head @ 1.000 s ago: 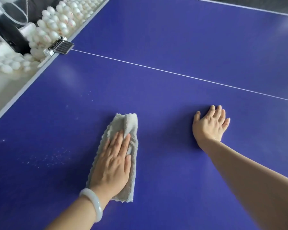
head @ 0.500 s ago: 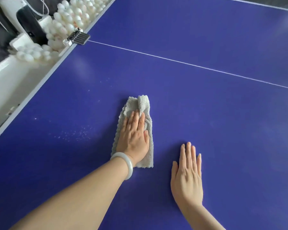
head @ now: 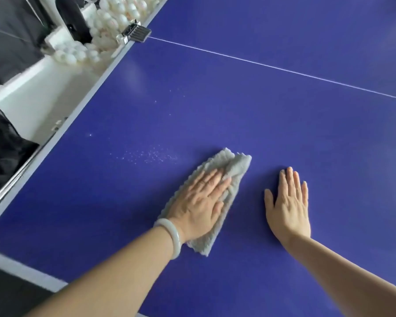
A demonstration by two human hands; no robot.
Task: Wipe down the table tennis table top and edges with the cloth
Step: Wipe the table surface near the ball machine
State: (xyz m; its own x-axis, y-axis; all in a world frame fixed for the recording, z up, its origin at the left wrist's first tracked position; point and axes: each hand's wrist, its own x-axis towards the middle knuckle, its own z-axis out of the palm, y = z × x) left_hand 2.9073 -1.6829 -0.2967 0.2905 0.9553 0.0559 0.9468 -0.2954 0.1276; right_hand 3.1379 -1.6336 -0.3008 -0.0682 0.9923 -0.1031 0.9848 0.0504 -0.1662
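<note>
While the left hand presses flat on the grey cloth, its fingers lie stretched out and released rather than clenched, pinning the cloth against the blue worktop. A pale bangle circles that wrist. Just right of the cloth, the right hand rests palm down on the bare surface, fingers spread and grasping nothing. Pale specks dot the surface just left of the cloth. Beyond the grey edge, white balls are heaped near a metal clamp, from which a thin white line crosses the top.
</note>
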